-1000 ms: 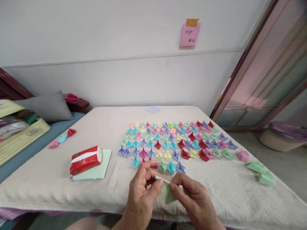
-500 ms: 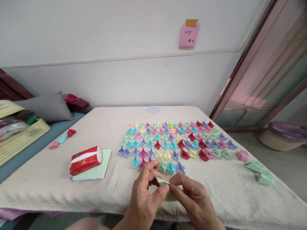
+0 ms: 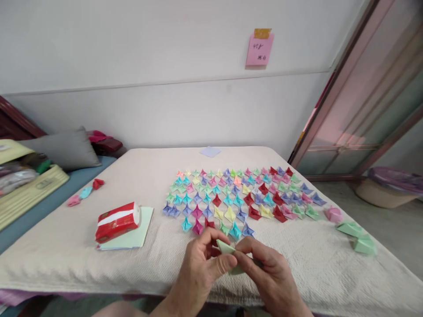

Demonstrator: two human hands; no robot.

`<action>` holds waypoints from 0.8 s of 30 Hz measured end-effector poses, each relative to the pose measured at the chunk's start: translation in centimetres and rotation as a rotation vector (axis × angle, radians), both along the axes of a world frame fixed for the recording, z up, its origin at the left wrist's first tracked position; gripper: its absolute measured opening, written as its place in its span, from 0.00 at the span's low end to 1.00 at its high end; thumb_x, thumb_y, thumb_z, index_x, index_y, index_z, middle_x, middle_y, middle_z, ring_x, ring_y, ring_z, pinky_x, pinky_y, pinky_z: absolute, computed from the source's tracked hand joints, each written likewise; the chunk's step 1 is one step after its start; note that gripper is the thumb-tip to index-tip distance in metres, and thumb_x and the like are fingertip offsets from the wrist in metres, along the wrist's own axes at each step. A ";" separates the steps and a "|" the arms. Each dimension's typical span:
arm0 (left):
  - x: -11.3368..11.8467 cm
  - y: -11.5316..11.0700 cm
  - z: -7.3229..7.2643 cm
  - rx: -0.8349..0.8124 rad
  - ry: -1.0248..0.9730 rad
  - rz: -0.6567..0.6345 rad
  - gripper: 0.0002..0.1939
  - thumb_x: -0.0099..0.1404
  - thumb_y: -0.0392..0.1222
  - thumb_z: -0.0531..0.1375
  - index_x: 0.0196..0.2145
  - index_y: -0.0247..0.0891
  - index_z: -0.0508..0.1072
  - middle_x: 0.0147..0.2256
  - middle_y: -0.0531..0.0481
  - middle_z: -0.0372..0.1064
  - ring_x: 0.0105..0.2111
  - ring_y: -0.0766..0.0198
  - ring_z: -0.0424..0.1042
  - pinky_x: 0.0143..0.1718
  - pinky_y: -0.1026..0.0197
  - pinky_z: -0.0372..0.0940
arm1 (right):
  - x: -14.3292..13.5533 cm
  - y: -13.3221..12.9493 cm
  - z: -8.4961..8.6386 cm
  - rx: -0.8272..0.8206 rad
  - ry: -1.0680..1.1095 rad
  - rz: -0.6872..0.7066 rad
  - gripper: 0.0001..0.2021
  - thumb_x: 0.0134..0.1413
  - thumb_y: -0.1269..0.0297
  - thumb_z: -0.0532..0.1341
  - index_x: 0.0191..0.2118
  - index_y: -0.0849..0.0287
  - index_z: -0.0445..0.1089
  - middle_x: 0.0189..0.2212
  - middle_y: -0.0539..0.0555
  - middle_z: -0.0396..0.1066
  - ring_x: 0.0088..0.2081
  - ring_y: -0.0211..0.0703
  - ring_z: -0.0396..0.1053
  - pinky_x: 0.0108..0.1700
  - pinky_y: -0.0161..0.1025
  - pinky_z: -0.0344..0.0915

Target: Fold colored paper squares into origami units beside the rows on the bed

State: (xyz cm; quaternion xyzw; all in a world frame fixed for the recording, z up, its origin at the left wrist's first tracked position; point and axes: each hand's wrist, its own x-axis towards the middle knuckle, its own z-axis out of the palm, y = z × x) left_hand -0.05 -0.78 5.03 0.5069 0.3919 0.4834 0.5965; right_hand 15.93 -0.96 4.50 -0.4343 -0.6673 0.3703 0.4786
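Observation:
Between my two hands is a folded piece of light green paper (image 3: 225, 247), low over the front edge of the cloth-covered table. My left hand (image 3: 206, 264) pinches its left side, thumb in front. The fingers of my right hand (image 3: 261, 268) grip its right side, and part of the paper hangs below them. Just beyond my hands lie rows of small folded paper shapes in many colours, among them a cyan one (image 3: 235, 230) and a magenta one (image 3: 197, 227).
A red and white tissue pack (image 3: 118, 222) rests on light green sheets (image 3: 147, 226) at the left. Larger green folded papers (image 3: 364, 244) lie at the right edge. A lilac sheet (image 3: 210, 152) lies at the back. Three folded pieces, one red (image 3: 98, 184), sit far left.
The green paper's top flap shows wider between my fingers. My left hand has shifted slightly down, uncovering more of the red and magenta shapes behind it.

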 end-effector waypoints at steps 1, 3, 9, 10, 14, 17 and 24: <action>0.0 0.1 -0.1 0.011 0.035 -0.022 0.09 0.58 0.44 0.66 0.33 0.36 0.73 0.27 0.52 0.66 0.29 0.65 0.64 0.32 0.64 0.59 | 0.1 0.0 0.0 0.017 -0.005 -0.006 0.13 0.59 0.60 0.59 0.24 0.59 0.69 0.20 0.48 0.65 0.23 0.37 0.62 0.26 0.32 0.58; -0.1 0.1 -0.1 0.040 0.099 0.003 0.08 0.60 0.43 0.64 0.28 0.36 0.72 0.26 0.52 0.66 0.28 0.65 0.63 0.32 0.64 0.59 | 0.3 0.1 0.1 0.040 -0.016 -0.011 0.11 0.58 0.60 0.60 0.27 0.58 0.72 0.21 0.49 0.68 0.24 0.38 0.64 0.26 0.32 0.59; -0.8 0.3 0.5 0.119 0.152 0.102 0.08 0.61 0.41 0.63 0.26 0.37 0.72 0.27 0.53 0.67 0.29 0.65 0.63 0.33 0.64 0.58 | 0.9 0.3 0.5 0.108 -0.023 -0.053 0.07 0.55 0.60 0.63 0.34 0.57 0.74 0.26 0.50 0.74 0.27 0.40 0.70 0.30 0.32 0.64; -0.8 0.3 0.5 0.122 0.153 0.103 0.08 0.61 0.41 0.63 0.26 0.37 0.72 0.27 0.53 0.67 0.29 0.65 0.63 0.33 0.64 0.58 | 1.0 0.3 0.5 0.119 -0.027 -0.051 0.06 0.56 0.61 0.62 0.33 0.57 0.74 0.26 0.50 0.73 0.27 0.40 0.70 0.30 0.32 0.64; -0.8 0.2 0.5 0.101 0.139 0.107 0.07 0.60 0.41 0.64 0.27 0.38 0.73 0.27 0.54 0.67 0.28 0.65 0.62 0.32 0.64 0.57 | 0.8 0.2 0.6 0.168 -0.056 -0.066 0.09 0.59 0.63 0.60 0.29 0.58 0.73 0.22 0.49 0.70 0.25 0.38 0.69 0.29 0.32 0.62; -0.5 0.1 0.4 0.045 0.066 0.109 0.07 0.59 0.42 0.65 0.27 0.37 0.73 0.26 0.54 0.67 0.28 0.66 0.61 0.31 0.65 0.56 | 0.8 0.1 0.8 0.201 -0.076 -0.086 0.10 0.59 0.63 0.60 0.27 0.58 0.71 0.21 0.49 0.69 0.24 0.38 0.67 0.28 0.32 0.61; 0.0 0.2 0.1 -0.083 -0.125 0.150 0.09 0.56 0.41 0.66 0.25 0.35 0.72 0.23 0.54 0.66 0.26 0.67 0.60 0.30 0.65 0.56 | 1.1 0.1 0.8 0.202 -0.159 -0.149 0.15 0.59 0.61 0.59 0.23 0.58 0.67 0.18 0.47 0.64 0.21 0.36 0.63 0.25 0.32 0.57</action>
